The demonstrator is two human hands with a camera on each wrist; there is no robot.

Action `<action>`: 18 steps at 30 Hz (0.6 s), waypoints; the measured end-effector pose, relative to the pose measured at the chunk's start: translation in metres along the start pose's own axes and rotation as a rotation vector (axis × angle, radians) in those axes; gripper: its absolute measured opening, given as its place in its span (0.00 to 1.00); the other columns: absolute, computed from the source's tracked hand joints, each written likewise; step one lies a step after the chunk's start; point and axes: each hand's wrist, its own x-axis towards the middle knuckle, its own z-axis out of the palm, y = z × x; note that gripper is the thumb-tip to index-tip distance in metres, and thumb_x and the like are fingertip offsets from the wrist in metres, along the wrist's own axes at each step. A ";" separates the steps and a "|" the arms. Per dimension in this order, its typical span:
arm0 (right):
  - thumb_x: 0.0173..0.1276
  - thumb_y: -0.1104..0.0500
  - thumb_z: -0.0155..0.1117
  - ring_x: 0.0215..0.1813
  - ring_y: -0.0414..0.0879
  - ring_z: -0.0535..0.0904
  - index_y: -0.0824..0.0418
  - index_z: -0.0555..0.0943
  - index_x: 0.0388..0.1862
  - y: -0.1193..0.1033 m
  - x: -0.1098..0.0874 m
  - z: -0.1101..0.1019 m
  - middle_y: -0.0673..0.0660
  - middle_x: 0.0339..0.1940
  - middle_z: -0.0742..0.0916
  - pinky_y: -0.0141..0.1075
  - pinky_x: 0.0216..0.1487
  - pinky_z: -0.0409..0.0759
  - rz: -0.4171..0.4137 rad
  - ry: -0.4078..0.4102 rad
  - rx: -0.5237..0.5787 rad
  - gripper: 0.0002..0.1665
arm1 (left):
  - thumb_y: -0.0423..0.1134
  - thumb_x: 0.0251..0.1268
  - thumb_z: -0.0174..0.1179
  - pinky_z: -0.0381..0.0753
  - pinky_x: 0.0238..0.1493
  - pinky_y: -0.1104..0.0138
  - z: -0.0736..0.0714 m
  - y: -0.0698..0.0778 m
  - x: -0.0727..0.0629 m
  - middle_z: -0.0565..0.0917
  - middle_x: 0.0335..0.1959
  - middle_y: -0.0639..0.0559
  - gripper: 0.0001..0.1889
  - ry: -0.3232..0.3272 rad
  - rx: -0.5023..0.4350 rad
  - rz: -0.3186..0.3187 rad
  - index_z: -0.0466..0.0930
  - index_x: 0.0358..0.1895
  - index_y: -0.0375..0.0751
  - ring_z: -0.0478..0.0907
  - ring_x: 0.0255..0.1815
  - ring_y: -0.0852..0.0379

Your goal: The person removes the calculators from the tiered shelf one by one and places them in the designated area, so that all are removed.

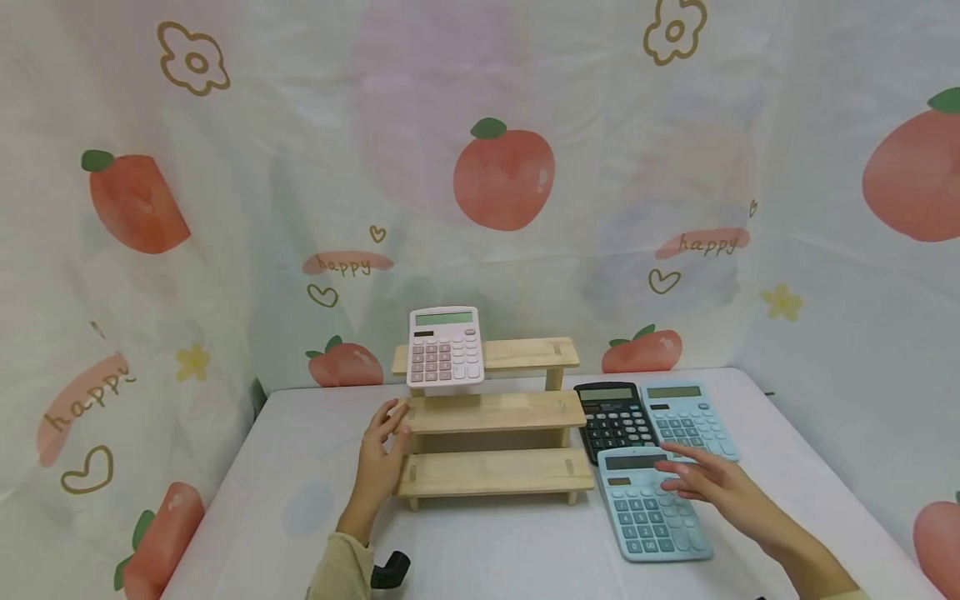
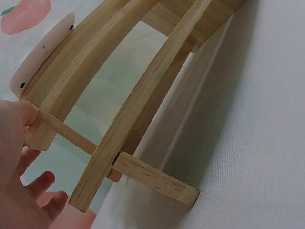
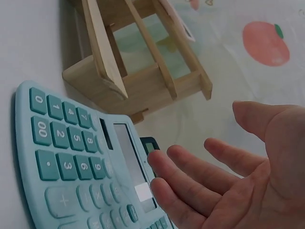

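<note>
My left hand (image 1: 381, 458) is at the left end of a three-tier wooden shelf (image 1: 495, 472), its thumb and a finger about the end of the middle tier. The left wrist view shows the other fingers of that hand (image 2: 19, 167) loosely bent beside the wood. On the top tier a pink calculator (image 1: 446, 346) leans upright, facing front. To the right, my right hand (image 1: 712, 483) hovers with spread fingers over the upper right of a teal-blue calculator (image 1: 652, 508), holding nothing. In the right wrist view its fingertips overlap the display end of that calculator (image 3: 71, 138).
Behind the teal-blue calculator lie a black calculator (image 1: 615, 417) and a lighter blue calculator (image 1: 690, 417), side by side right of the shelf. A small black object (image 1: 391, 571) is by the left sleeve. Fruit-printed cloth (image 1: 502, 275) hangs behind the white table (image 1: 480, 550).
</note>
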 end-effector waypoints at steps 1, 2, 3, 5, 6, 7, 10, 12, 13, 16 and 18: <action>0.84 0.51 0.44 0.52 0.38 0.87 0.73 0.56 0.78 -0.003 0.002 0.001 0.76 0.68 0.76 0.25 0.51 0.82 -0.009 -0.001 0.002 0.35 | 0.37 0.76 0.56 0.70 0.67 0.40 0.000 0.000 0.000 0.69 0.75 0.39 0.21 0.001 -0.003 0.000 0.76 0.67 0.34 0.66 0.74 0.36; 0.84 0.51 0.44 0.52 0.38 0.87 0.72 0.56 0.78 -0.006 0.004 0.002 0.76 0.68 0.77 0.25 0.51 0.82 -0.020 -0.001 0.005 0.35 | 0.37 0.76 0.57 0.70 0.67 0.40 0.000 0.000 0.000 0.69 0.75 0.39 0.21 0.002 -0.007 0.001 0.76 0.67 0.34 0.66 0.74 0.36; 0.84 0.50 0.44 0.52 0.37 0.87 0.71 0.57 0.78 -0.009 0.006 0.003 0.76 0.68 0.77 0.25 0.51 0.81 -0.029 0.001 0.004 0.35 | 0.37 0.76 0.57 0.69 0.68 0.40 0.000 0.000 0.001 0.69 0.75 0.39 0.21 0.002 -0.012 0.003 0.76 0.67 0.34 0.65 0.75 0.36; 0.84 0.50 0.44 0.52 0.35 0.86 0.70 0.57 0.79 -0.014 0.009 0.006 0.75 0.68 0.78 0.25 0.52 0.81 -0.037 0.004 0.013 0.34 | 0.37 0.76 0.57 0.69 0.68 0.40 0.000 0.000 0.001 0.69 0.75 0.39 0.21 -0.001 -0.021 0.006 0.76 0.67 0.34 0.65 0.75 0.36; 0.84 0.51 0.44 0.52 0.35 0.86 0.69 0.57 0.79 -0.016 0.011 0.007 0.75 0.68 0.78 0.25 0.52 0.81 -0.047 0.004 0.013 0.34 | 0.36 0.76 0.57 0.69 0.68 0.40 0.000 0.000 0.001 0.69 0.75 0.39 0.21 -0.002 -0.021 0.008 0.76 0.67 0.33 0.65 0.75 0.35; 0.84 0.51 0.45 0.52 0.34 0.86 0.69 0.57 0.79 -0.018 0.013 0.009 0.75 0.68 0.78 0.25 0.52 0.81 -0.053 0.004 0.014 0.34 | 0.36 0.75 0.57 0.69 0.68 0.40 0.000 0.000 0.001 0.69 0.75 0.38 0.21 -0.002 -0.021 0.010 0.76 0.67 0.32 0.65 0.75 0.35; 0.84 0.51 0.45 0.52 0.36 0.87 0.70 0.58 0.79 -0.024 0.018 0.013 0.75 0.68 0.78 0.27 0.52 0.81 -0.080 0.007 0.025 0.34 | 0.34 0.75 0.57 0.69 0.67 0.39 0.001 0.000 0.001 0.69 0.75 0.37 0.21 -0.004 -0.013 0.018 0.76 0.67 0.31 0.65 0.75 0.34; 0.84 0.53 0.45 0.52 0.38 0.87 0.70 0.58 0.78 -0.028 0.021 0.015 0.75 0.68 0.78 0.27 0.52 0.82 -0.113 0.008 0.029 0.33 | 0.34 0.75 0.56 0.69 0.67 0.39 0.001 -0.001 0.000 0.69 0.75 0.37 0.21 -0.006 -0.003 0.016 0.75 0.67 0.31 0.65 0.74 0.33; 0.84 0.53 0.45 0.52 0.38 0.87 0.70 0.59 0.78 -0.029 0.023 0.016 0.75 0.67 0.78 0.28 0.52 0.82 -0.126 0.013 0.031 0.32 | 0.35 0.76 0.56 0.69 0.66 0.38 0.000 -0.001 0.001 0.69 0.75 0.37 0.21 -0.008 -0.001 0.014 0.75 0.67 0.32 0.65 0.74 0.34; 0.84 0.54 0.44 0.52 0.37 0.87 0.70 0.60 0.77 -0.033 0.028 0.017 0.75 0.66 0.79 0.28 0.52 0.82 -0.167 0.022 0.026 0.31 | 0.37 0.77 0.55 0.69 0.65 0.38 0.000 -0.001 0.000 0.68 0.76 0.39 0.21 -0.012 0.006 0.002 0.75 0.68 0.34 0.65 0.74 0.34; 0.84 0.55 0.44 0.52 0.36 0.87 0.70 0.60 0.77 -0.036 0.031 0.018 0.75 0.66 0.79 0.30 0.53 0.83 -0.193 0.027 0.024 0.30 | 0.37 0.77 0.55 0.69 0.65 0.37 0.000 0.000 0.000 0.68 0.76 0.39 0.21 -0.009 0.010 -0.006 0.75 0.68 0.34 0.65 0.74 0.34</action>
